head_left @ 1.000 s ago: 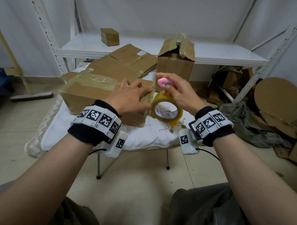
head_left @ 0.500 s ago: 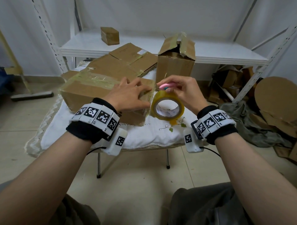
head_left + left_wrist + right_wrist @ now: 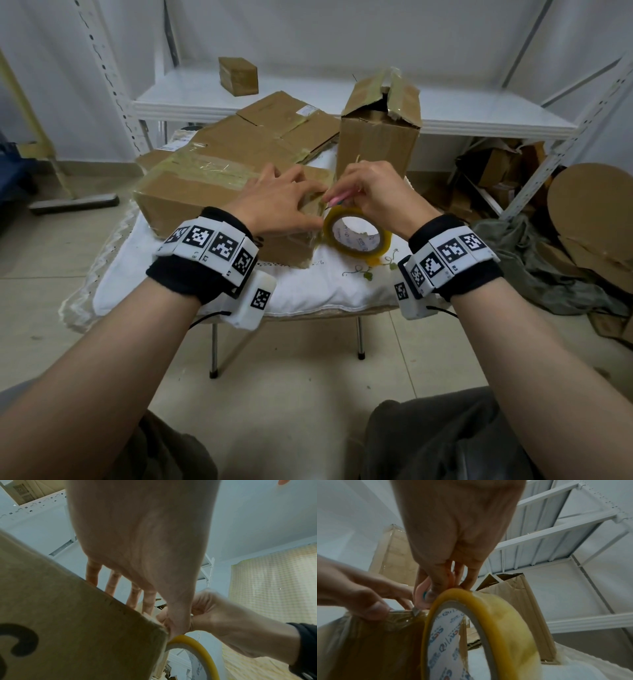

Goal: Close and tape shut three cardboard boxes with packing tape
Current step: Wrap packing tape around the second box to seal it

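A closed brown box with tape along its top lies on the white-clothed table. My left hand lies flat on the box's right end, its thumb pressing the tape at the edge. My right hand grips a pink cutter. The cutter's blade touches the strip of tape between the box and the yellow tape roll. The roll stands on edge right beside the box's right end, under my right hand.
An upright box with loose flaps stands behind my hands. Flattened cardboard lies behind the closed box. A small box sits on the white shelf. Cardboard scraps pile up on the floor at right.
My right hand has brought the pink cutter down from above the roll to the tape at the box's edge. The left hand has stayed on the box.
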A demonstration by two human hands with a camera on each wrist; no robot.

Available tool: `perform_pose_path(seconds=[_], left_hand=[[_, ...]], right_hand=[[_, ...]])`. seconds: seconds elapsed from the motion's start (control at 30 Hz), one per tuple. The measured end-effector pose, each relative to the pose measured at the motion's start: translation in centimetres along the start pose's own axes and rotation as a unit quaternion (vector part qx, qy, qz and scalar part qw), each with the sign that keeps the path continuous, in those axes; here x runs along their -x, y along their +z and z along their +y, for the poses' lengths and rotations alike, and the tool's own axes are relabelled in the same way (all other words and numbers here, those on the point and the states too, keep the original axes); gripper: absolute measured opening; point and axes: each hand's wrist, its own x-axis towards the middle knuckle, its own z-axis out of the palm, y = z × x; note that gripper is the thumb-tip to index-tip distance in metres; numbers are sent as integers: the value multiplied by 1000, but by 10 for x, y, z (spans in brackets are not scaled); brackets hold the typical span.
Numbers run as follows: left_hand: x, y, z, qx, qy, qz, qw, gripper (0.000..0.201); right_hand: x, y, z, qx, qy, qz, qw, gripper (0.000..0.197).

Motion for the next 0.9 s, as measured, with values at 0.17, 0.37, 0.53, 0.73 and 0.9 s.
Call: perform_pose_path(seconds=[0.17, 0.37, 0.53, 0.73, 0.9], left_hand=[[0, -2, 0, 2, 0, -2, 1000, 65], [1, -3, -1, 9, 2, -4, 1000, 62], [1, -3, 0, 10, 1, -4, 1000, 62], [1, -3, 2, 7, -1, -12, 1000, 70], [0, -2, 1, 6, 0, -8, 1000, 65]], right_hand=[[-7, -4, -5, 21, 25, -21, 999, 22], [-10, -7, -8, 53, 48, -39, 997, 24], [-11, -7, -6, 54, 57, -52, 996, 25], [-16, -4, -7, 54, 83, -41, 994, 16], [-18, -5, -8, 30, 83, -37, 995, 16]])
